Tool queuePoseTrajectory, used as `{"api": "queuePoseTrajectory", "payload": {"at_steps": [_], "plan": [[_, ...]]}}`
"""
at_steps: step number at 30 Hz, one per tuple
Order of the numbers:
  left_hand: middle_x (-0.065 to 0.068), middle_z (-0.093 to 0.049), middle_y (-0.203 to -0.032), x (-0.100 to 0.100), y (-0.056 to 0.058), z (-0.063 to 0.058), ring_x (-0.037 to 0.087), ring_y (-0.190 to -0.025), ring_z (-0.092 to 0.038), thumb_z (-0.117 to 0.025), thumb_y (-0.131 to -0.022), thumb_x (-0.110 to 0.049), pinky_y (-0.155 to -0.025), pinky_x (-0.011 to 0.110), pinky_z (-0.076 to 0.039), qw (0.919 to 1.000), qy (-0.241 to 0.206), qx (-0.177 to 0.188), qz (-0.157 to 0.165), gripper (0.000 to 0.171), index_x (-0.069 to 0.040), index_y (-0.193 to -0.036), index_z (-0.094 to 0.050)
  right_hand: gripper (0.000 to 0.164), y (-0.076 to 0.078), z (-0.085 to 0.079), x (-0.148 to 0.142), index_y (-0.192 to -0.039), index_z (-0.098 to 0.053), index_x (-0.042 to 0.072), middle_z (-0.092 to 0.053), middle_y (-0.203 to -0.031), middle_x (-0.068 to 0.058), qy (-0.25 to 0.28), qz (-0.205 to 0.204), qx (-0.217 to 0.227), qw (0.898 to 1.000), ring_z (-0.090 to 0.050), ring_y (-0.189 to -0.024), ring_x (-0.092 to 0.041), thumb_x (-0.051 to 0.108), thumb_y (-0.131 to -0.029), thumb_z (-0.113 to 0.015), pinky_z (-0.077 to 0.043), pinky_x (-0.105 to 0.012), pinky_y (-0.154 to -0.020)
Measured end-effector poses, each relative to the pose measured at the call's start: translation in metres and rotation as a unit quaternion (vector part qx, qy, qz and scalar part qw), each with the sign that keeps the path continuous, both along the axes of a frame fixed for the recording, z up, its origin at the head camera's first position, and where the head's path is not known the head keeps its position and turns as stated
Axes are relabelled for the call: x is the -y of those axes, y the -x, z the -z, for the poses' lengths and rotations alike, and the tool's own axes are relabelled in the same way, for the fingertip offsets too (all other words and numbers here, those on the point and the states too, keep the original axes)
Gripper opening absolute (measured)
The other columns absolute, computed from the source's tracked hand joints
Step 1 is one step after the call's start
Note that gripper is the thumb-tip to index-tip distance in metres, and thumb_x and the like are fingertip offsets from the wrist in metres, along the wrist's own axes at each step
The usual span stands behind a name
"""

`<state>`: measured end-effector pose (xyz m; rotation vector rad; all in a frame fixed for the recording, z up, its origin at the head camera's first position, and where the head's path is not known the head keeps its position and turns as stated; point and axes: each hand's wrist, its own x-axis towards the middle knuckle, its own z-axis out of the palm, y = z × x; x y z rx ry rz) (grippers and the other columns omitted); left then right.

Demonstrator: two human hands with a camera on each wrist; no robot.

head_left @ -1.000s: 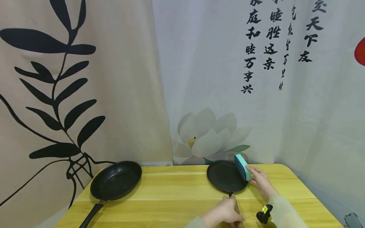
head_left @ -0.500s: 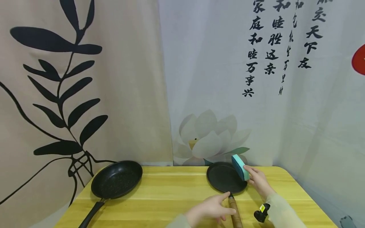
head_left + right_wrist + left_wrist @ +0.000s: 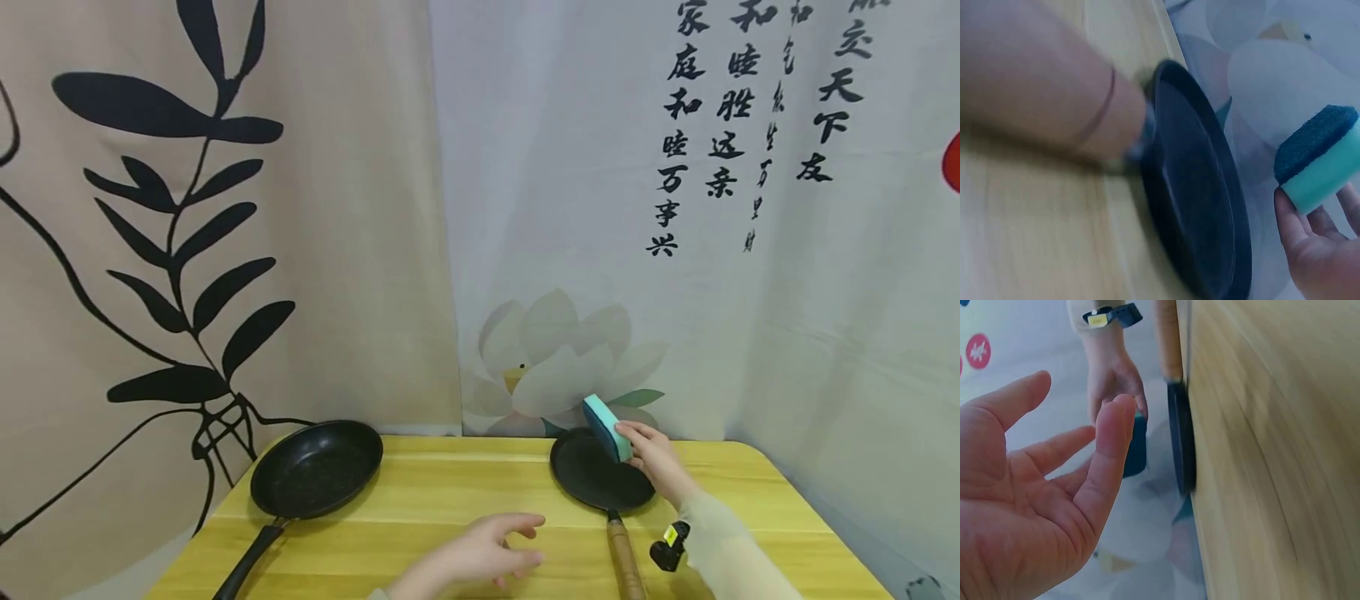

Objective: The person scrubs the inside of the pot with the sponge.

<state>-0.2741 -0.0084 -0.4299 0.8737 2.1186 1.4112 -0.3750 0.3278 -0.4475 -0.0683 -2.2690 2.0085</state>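
Observation:
My right hand (image 3: 654,460) pinches a sponge (image 3: 606,428), teal with a dark blue scouring side, above the small flat black pan (image 3: 591,478). In the right wrist view the sponge (image 3: 1325,159) sits between thumb and fingers, its dark face turned toward the pan (image 3: 1200,187). The pan lies on the table with its wooden handle (image 3: 625,557) pointing toward me. To the left of that handle, my left hand (image 3: 483,552) hovers with loose, spread fingers and holds nothing; the left wrist view shows its bare palm (image 3: 1029,512).
A larger black frying pan (image 3: 318,468) stands at the table's left, its black handle (image 3: 247,560) reaching to the front. Behind the wooden table (image 3: 450,479) hangs a printed curtain (image 3: 360,208). A small black wrist camera (image 3: 669,547) is strapped to the right sleeve.
My left hand has let go of the wooden handle and moved left, away from it. The sponge in my right hand has shifted up and left over the pan.

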Motion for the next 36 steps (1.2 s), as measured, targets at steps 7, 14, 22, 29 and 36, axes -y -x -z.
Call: {"api": "queuePoseTrajectory", "payload": {"at_steps": [7, 14, 22, 29, 36], "plan": [[0.001, -0.065, -0.097, 0.044, -0.001, 0.001, 0.022, -0.074, -0.063, -0.066, -0.094, -0.022, -0.055, 0.034, -0.052, 0.999, -0.007, 0.014, -0.042, 0.034, -0.011, -0.125, -0.065, 0.055, 0.016, -0.004, 0.039, -0.133, -0.053, -0.004, -0.055, -0.128, -0.018, -0.039, -0.03, -0.024, 0.998, -0.057, -0.098, -0.018, 0.035, -0.095, -0.063, -0.049, -0.038, -0.082], [0.006, -0.063, -0.098, 0.09, 0.006, 0.001, 0.023, -0.079, -0.063, -0.062, -0.096, -0.028, -0.062, 0.038, -0.055, 0.9967, -0.039, 0.014, -0.07, 0.043, -0.003, -0.131, -0.059, 0.051, 0.032, -0.004, 0.081, -0.127, -0.061, 0.004, -0.06, -0.123, -0.013, -0.073, -0.067, -0.029, 0.995, -0.059, -0.101, -0.022, 0.039, -0.091, -0.068, -0.05, -0.044, -0.082], [0.011, -0.066, -0.105, 0.141, 0.011, -0.005, 0.027, -0.084, -0.063, -0.055, -0.101, -0.026, -0.068, 0.042, -0.055, 0.9897, -0.058, 0.001, -0.13, 0.047, 0.005, -0.135, -0.052, 0.037, 0.043, -0.001, 0.124, -0.118, -0.067, 0.008, -0.065, -0.114, -0.005, -0.123, -0.107, -0.057, 0.985, -0.06, -0.101, -0.023, 0.033, -0.091, -0.069, -0.048, -0.048, -0.084], [0.015, -0.065, -0.114, 0.185, 0.01, -0.022, 0.029, -0.093, -0.064, -0.054, -0.101, -0.028, -0.074, 0.041, -0.054, 0.9792, -0.044, -0.021, -0.197, 0.053, 0.009, -0.138, -0.046, 0.042, 0.044, -0.004, 0.16, -0.121, -0.065, 0.006, -0.064, -0.116, -0.007, -0.178, -0.149, -0.09, 0.969, -0.058, -0.108, -0.028, 0.035, -0.092, -0.068, -0.047, -0.047, -0.087], [0.026, -0.053, -0.132, 0.23, 0.007, -0.034, 0.037, -0.111, -0.058, -0.054, -0.1, -0.034, -0.084, 0.049, -0.05, 0.9463, 0.001, -0.036, -0.321, 0.058, 0.005, -0.142, -0.043, 0.043, 0.048, -0.01, 0.195, -0.122, -0.064, 0.007, -0.063, -0.119, -0.01, -0.213, -0.174, -0.127, 0.953, -0.059, -0.106, -0.029, 0.035, -0.09, -0.07, -0.049, -0.046, -0.085]]}}
